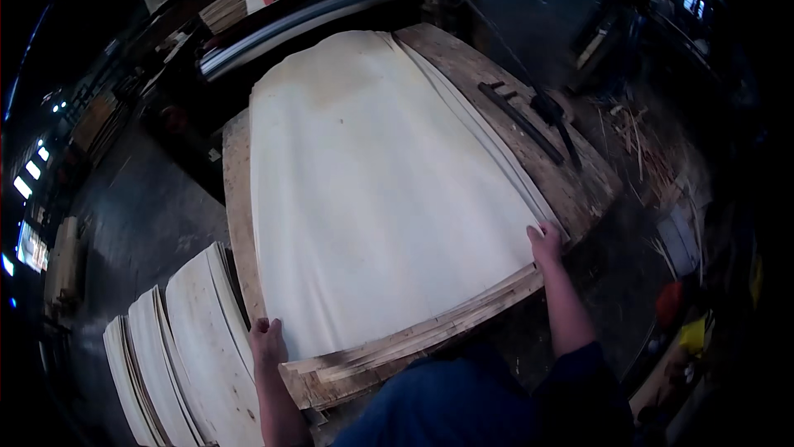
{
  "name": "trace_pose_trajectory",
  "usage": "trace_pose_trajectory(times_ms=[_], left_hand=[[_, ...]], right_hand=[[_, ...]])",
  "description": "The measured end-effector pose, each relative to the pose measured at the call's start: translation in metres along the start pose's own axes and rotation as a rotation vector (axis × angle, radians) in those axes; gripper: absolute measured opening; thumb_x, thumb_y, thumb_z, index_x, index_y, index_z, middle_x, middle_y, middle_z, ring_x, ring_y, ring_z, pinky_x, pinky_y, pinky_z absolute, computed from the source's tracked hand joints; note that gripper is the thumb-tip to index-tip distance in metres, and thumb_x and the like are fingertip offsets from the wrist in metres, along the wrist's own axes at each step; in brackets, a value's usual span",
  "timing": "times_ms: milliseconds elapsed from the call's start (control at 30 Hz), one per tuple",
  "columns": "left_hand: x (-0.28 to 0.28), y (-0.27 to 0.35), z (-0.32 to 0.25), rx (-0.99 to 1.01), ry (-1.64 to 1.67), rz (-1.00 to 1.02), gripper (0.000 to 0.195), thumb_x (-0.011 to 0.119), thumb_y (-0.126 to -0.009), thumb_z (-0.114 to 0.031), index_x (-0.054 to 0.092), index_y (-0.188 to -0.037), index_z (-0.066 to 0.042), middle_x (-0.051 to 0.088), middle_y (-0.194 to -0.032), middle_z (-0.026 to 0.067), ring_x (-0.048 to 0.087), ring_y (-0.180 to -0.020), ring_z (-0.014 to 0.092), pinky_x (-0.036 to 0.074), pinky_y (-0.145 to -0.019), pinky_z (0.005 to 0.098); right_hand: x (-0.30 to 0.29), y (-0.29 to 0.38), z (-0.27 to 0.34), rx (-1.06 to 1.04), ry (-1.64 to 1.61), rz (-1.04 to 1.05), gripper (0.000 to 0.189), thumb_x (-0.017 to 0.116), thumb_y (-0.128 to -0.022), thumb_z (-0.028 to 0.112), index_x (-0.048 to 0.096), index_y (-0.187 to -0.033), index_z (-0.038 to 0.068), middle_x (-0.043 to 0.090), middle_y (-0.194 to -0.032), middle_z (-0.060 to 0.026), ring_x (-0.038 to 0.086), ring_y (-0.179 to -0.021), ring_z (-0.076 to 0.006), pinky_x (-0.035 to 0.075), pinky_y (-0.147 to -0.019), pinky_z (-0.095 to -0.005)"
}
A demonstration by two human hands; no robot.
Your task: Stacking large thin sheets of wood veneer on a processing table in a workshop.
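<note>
A wide, pale wood veneer sheet [384, 199] lies before me on top of several others. Its surface ripples gently, with a brownish stain near the far end and a small dark knot. My left hand [268, 343] grips the near left corner, thumb on top. At the near right corner, my right hand [546, 243] pinches the edge. Layered edges of the lower sheets [422, 329] show along the near side. Beneath the pile is a worn wooden board [490, 81], visible along both sides.
A shiny metal roller [304, 28] spans the far end. Dark metal bars [521, 124] lie on the board's right side. More veneer stacks [192, 335] stand at the lower left. Wood scraps [639, 143] litter the floor at right, near a yellow object [692, 336].
</note>
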State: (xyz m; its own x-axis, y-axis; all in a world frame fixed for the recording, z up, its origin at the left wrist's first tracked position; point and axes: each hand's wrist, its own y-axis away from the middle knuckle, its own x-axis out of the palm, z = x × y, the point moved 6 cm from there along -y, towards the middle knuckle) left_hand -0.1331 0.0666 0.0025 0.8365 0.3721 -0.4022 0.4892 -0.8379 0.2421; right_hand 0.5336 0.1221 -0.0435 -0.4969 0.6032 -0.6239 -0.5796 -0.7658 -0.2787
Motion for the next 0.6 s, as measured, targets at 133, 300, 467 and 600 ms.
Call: trace_pose_trajectory(times_ms=[133,300,467,600], left_hand=[[-0.002,0.022,-0.008,0.094,0.068,-0.033,0.011,0.057,-0.074,-0.006,0.053,-0.082,0.0,0.056,-0.071,0.0039,0.051,-0.06,0.01,0.041,-0.053,0.0232],[-0.029,0.074,0.032,-0.052,0.163,-0.058,0.011,0.054,-0.076,-0.003,0.053,-0.086,0.0,0.056,-0.075,0.0027,0.052,-0.065,0.009,0.041,-0.058,0.0225],[-0.032,0.102,0.071,-0.165,0.182,-0.106,0.009,0.054,-0.077,-0.005,0.053,-0.084,0.0,0.056,-0.074,0.0016,0.051,-0.064,0.008,0.041,-0.056,0.0229],[-0.027,0.059,0.047,-0.012,0.144,-0.225,0.012,0.056,-0.077,-0.007,0.055,-0.087,0.0,0.054,-0.071,0.0011,0.05,-0.06,0.008,0.04,-0.054,0.0225]], right_hand=[[0.003,0.015,-0.041,0.043,-0.097,-0.075,0.021,0.063,-0.073,0.013,0.055,-0.083,-0.003,0.057,-0.082,-0.0109,0.052,-0.077,-0.0164,0.042,-0.069,-0.0301],[-0.047,0.055,-0.064,0.294,-0.199,0.152,0.015,0.062,-0.073,0.01,0.056,-0.083,-0.001,0.057,-0.078,-0.0052,0.051,-0.073,-0.0124,0.042,-0.066,-0.0283],[-0.061,0.085,-0.055,0.545,-0.492,0.358,0.014,0.059,-0.075,0.012,0.057,-0.082,0.0,0.058,-0.077,-0.0059,0.053,-0.071,-0.014,0.042,-0.065,-0.0273],[-0.047,0.041,0.001,0.448,-0.789,0.381,0.025,0.057,-0.078,0.015,0.056,-0.096,-0.002,0.059,-0.089,-0.0109,0.057,-0.08,-0.0213,0.044,-0.073,-0.033]])
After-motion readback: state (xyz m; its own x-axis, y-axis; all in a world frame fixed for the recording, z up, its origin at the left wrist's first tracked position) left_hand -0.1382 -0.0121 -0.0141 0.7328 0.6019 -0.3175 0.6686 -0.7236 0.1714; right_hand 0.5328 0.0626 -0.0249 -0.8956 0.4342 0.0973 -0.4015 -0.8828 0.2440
